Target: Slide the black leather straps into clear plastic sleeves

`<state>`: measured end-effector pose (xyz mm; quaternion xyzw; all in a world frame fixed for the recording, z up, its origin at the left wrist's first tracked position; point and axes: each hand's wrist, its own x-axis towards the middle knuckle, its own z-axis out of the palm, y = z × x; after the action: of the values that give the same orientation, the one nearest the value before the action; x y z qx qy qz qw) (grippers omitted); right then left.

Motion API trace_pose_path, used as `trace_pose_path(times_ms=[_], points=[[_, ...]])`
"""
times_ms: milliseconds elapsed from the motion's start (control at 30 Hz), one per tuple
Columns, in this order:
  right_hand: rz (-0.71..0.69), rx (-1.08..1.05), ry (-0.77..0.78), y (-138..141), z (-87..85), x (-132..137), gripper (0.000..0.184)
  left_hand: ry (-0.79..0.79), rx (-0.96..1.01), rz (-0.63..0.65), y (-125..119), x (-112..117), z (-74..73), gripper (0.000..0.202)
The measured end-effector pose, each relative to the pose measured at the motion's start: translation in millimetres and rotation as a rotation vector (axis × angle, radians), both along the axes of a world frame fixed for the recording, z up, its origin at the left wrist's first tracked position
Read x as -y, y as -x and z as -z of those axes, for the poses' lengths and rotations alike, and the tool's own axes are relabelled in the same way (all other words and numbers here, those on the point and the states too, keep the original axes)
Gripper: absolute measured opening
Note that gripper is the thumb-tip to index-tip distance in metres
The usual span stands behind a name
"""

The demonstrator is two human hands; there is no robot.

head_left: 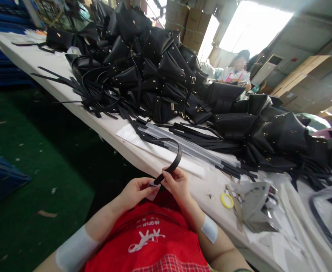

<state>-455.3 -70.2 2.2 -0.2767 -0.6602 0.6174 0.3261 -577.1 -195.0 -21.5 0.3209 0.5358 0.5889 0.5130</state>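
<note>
A black strap (175,160) curves up from my hands and back toward the other straps on the table. My right hand (177,183) pinches it near its end, thumb and fingers closed on it. My left hand (139,192) is closed at the strap's tip, with a small pale piece of paper or film (153,193) at its fingertips. Both hands are held close together in front of a red apron (154,238). Just beyond them lie a white sheet (166,153) and long clear plastic sleeves (188,143).
Black bags (154,56) are heaped along the white-covered table (120,145). Loose black straps (98,92) trail over its near edge. At right are a yellow tape roll (227,201) and a grey plastic bag (258,207). Another person (235,75) is behind the heap.
</note>
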Motion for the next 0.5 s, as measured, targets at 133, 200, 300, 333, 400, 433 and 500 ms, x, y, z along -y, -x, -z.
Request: trace_pose_path(times_ms=[133, 200, 300, 333, 400, 433, 500], points=[[-0.16, 0.07, -0.039, 3.7, 4.4, 9.7, 0.015, 0.017, -0.084, 0.025, 6.3, 1.3, -3.2, 0.039], [-0.206, 0.08, -0.035, 7.4, 3.9, 6.9, 0.016, 0.015, -0.146, 0.028, 6.7, 3.1, -2.6, 0.041], [-0.198, -0.043, 0.176, 14.5, -1.5, -8.8, 0.03, 0.039, -0.234, 0.107, 1.6, 6.5, 1.6, 0.041], [-0.176, -0.098, 0.244, 16.9, -3.6, -14.4, 0.035, 0.053, -0.251, 0.139, -0.4, 7.4, 2.8, 0.042], [-0.132, -0.154, 0.261, 21.1, -5.9, -21.0, 0.039, 0.076, -0.246, 0.172, -2.1, 8.1, 2.0, 0.044], [-0.131, -0.146, 0.216, 22.8, -5.6, -20.9, 0.038, 0.08, -0.23, 0.162, -1.0, 7.7, -0.7, 0.047], [-0.206, -0.085, 0.104, 25.5, -3.4, -14.7, 0.033, 0.056, -0.234, 0.093, 4.9, 6.0, -11.0, 0.05]])
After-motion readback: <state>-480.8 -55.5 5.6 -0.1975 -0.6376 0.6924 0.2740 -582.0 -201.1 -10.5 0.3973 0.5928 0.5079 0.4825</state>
